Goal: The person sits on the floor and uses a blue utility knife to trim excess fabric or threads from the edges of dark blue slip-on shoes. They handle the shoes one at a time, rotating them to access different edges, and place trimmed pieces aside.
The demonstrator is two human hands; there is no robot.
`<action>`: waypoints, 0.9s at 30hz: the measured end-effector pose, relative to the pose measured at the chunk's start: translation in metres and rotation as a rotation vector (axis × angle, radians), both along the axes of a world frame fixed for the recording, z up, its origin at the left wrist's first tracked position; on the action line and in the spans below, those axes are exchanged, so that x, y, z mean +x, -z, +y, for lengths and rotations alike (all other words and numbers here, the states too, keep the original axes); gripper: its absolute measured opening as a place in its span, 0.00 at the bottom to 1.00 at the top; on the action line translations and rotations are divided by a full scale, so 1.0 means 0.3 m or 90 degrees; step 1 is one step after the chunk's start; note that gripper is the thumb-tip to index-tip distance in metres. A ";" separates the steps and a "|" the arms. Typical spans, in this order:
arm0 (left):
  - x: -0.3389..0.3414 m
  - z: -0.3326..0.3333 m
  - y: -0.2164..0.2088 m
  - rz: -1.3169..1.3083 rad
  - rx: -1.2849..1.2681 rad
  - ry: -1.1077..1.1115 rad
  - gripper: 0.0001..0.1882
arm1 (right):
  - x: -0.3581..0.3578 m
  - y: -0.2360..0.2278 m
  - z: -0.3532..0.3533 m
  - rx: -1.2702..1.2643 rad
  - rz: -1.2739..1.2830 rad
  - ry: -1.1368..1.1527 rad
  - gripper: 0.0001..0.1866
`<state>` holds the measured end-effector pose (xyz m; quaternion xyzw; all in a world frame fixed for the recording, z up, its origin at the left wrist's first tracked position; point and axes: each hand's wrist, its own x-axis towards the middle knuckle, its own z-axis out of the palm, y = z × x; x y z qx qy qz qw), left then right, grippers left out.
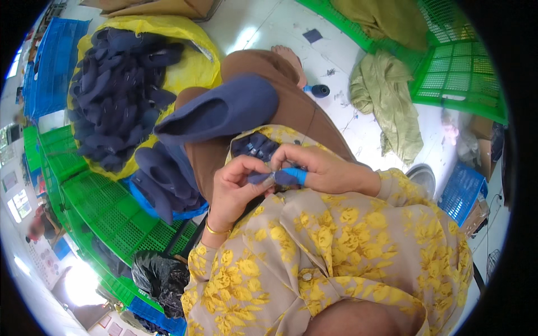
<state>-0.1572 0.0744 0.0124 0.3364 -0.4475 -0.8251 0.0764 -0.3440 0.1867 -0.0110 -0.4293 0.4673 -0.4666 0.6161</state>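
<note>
My left hand, with a gold bracelet at the wrist, is closed with thumb and fingertips on a small navy fabric piece. From the other side my right hand pinches the same piece; its thumb has a blue wrap. Something pale or shiny shows at the piece's middle, too small to make out. Just beyond my fingers, more small navy pieces lie in a fold of yellow-flowered cloth on my lap. A navy fabric slipper rests across my knees, its opening facing up.
A yellow sack heaped with navy slippers stands at the far left. Nearer, several slippers sit in a blue container. Green crates line the left; another green crate stands far right. A thread spool lies on the floor.
</note>
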 end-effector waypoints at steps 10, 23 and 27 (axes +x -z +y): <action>-0.011 0.009 0.020 -0.003 0.007 0.009 0.07 | -0.007 -0.009 0.000 0.170 -0.186 0.005 0.09; -0.015 0.026 0.041 -0.029 0.043 -0.004 0.06 | -0.019 -0.018 -0.010 0.140 -0.153 -0.030 0.06; -0.011 0.030 0.038 -0.039 0.089 -0.028 0.06 | -0.032 -0.013 -0.016 0.019 -0.007 -0.019 0.04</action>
